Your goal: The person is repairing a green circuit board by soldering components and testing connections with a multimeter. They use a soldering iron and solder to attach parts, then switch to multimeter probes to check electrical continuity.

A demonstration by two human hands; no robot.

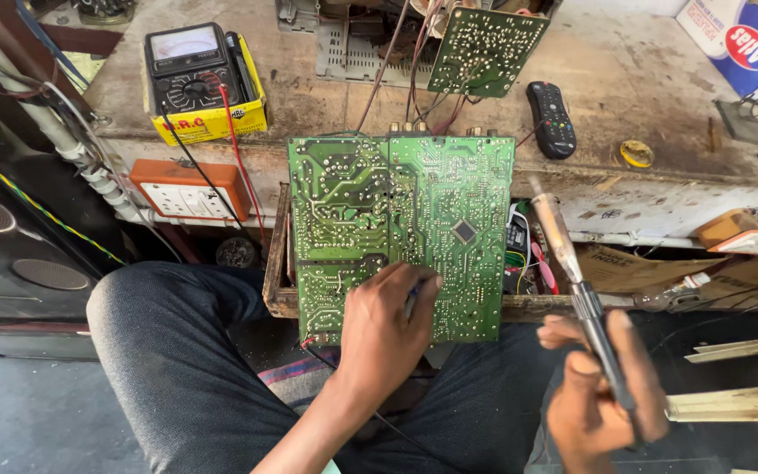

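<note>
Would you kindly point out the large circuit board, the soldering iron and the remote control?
large circuit board (353, 202): head view, bare solder side.
soldering iron (557, 230): head view, metal barrel.
remote control (552, 118): head view, button face.

The big green circuit board (401, 233) looks hard and a bit shiny, with many tiny silver metal dots all over it. Behind the board, the workbench (642, 70) is rough, dusty and stained. On it sits a black plastic remote (552, 118) with a matt look, and a meter (193, 66) in smooth black plastic inside a yellow case. Below the board, the trousers (177, 351) are soft grey cloth. Right of the board, the right hand (603, 395) holds a tool (581, 294) with a dull metal shaft. The left hand (383, 329) rests on the board.
</note>
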